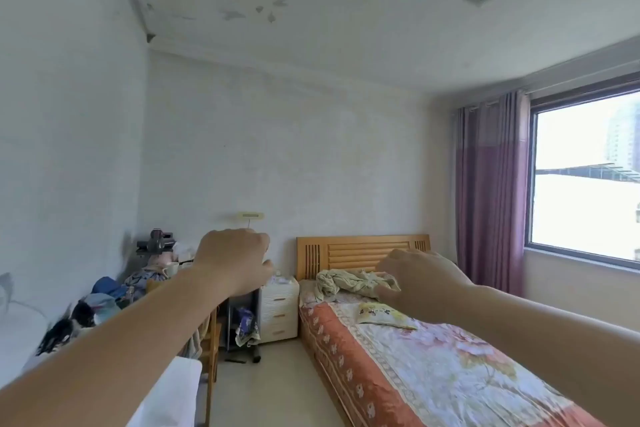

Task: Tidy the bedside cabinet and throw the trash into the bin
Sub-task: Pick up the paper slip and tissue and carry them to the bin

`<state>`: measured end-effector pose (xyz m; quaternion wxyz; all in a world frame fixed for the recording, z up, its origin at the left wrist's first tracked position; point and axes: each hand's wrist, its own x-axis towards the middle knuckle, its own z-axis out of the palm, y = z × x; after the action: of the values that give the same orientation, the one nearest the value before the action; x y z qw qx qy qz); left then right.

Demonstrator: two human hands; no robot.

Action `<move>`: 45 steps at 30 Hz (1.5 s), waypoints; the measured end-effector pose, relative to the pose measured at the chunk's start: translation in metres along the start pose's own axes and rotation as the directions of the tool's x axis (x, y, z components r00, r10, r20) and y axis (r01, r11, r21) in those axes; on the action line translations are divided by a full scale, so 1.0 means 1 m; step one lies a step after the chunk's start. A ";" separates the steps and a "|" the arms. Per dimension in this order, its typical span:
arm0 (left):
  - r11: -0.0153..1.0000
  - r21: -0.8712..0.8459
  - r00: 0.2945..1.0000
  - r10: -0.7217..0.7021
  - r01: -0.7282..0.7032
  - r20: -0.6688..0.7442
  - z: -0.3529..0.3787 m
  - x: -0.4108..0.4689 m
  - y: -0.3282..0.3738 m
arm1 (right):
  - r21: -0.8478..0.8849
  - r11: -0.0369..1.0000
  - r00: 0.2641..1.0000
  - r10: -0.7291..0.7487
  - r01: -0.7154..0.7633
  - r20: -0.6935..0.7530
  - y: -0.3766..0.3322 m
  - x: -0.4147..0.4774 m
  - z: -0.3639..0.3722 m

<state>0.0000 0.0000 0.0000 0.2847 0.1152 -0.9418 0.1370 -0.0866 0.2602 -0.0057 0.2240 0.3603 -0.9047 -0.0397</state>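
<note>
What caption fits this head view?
Both hands, left hand and right hand, raised toward the distant white bedside cabinet beside bed.

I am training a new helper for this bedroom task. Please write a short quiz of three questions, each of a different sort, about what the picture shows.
1. True or false: the white bedside cabinet stands on the window side of the bed.
2. What hangs beside the window? A) a purple curtain B) a mirror C) a clock
3. Fill in: the bed's headboard is made of ____.

Key
1. False: it stands on the side away from the window.
2. A
3. wood

Both the left hand and the right hand are raised; neither visibly holds anything.
</note>
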 end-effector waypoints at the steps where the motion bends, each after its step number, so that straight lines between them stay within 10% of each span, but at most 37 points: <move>1: 1.000 0.010 1.000 -0.014 0.014 0.017 0.007 0.012 0.000 | -0.005 1.000 1.000 0.008 -0.008 0.006 0.002 0.013 0.007; 24: 0.995 0.006 0.988 -0.103 0.103 0.118 0.301 0.371 0.034 | 0.114 0.992 0.999 -0.043 0.045 -0.016 0.212 0.401 0.244; 45: 0.990 0.041 0.975 -0.138 0.133 0.174 0.616 0.703 -0.101 | 0.232 0.972 0.997 -0.031 0.046 -0.068 0.221 0.829 0.503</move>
<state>-0.8515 -0.3914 -0.0743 0.2072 0.1952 -0.9511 0.1202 -0.9756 -0.1772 -0.0926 0.2082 0.4026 -0.8883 0.0741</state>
